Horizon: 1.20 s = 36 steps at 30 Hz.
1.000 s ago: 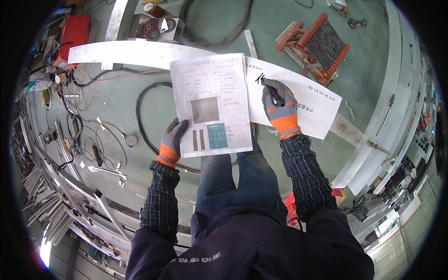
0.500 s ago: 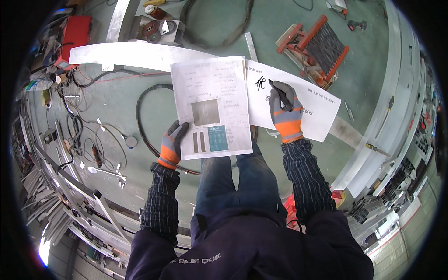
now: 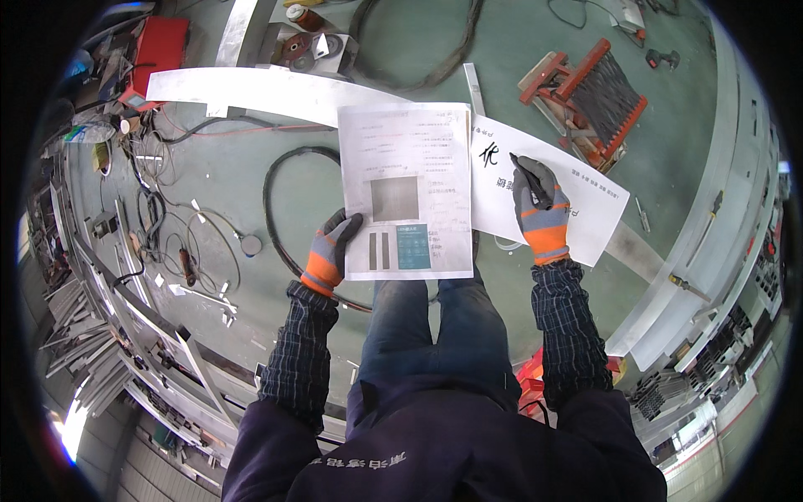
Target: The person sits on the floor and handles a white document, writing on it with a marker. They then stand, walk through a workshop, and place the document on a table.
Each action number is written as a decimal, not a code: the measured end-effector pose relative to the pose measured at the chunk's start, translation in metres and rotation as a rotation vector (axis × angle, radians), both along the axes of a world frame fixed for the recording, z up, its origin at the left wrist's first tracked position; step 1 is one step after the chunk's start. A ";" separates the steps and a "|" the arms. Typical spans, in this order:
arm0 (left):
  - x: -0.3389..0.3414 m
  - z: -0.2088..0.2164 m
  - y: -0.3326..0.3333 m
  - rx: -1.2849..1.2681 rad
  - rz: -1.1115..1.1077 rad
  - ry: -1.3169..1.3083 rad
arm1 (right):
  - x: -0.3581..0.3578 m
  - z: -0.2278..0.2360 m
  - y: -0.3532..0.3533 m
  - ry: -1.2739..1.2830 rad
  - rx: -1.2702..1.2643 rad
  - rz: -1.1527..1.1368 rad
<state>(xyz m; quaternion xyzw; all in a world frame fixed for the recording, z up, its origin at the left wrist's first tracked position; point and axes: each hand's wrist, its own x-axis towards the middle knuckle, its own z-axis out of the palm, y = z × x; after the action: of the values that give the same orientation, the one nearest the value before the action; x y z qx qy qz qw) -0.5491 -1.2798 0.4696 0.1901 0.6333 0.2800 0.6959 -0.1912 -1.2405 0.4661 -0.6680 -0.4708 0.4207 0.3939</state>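
Note:
My left hand (image 3: 333, 251), in a grey and orange glove, pinches the lower left edge of some printed paper sheets (image 3: 401, 151). The top sheet carries text, grey picture blocks and a teal block. My right hand (image 3: 542, 209), gloved alike, is closed on a dark marker pen (image 3: 514, 159), most of it hidden by the fingers. This hand is over the right part of a long white panel (image 3: 585, 222), which bears bold black handwritten strokes (image 3: 488, 152) and smaller print. The sheets cover the panel's middle. Whether the pen tip touches the panel I cannot tell.
Beyond the panel a red-framed stand (image 3: 594, 100) and a cordless drill (image 3: 662, 58) are on the green floor. Black hose (image 3: 272, 192) loops behind the sheets. Cables and a red box (image 3: 159, 54) are at left; long metal profiles (image 3: 669, 276) run along the right.
The whole view has shifted, so the scene sits further right. The sheets have turned slightly and hang straighter. My right hand has moved a little away from the bold strokes, still closed.

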 end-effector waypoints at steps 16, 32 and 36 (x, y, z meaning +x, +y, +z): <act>0.011 0.003 0.004 -0.092 0.095 -0.104 | 0.002 -0.004 0.011 -0.375 0.191 0.143; 0.016 0.008 0.007 -0.081 0.027 -0.059 | -0.002 0.002 0.004 -0.167 0.077 0.042; 0.015 0.003 0.005 -0.079 0.029 -0.058 | -0.002 0.004 0.001 -0.293 0.138 0.138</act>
<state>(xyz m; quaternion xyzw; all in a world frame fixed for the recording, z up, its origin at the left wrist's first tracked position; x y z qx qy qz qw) -0.5345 -1.2747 0.4722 0.1448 0.6260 0.2703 0.7169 -0.1934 -1.2396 0.4704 -0.6597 -0.5957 0.3112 0.3362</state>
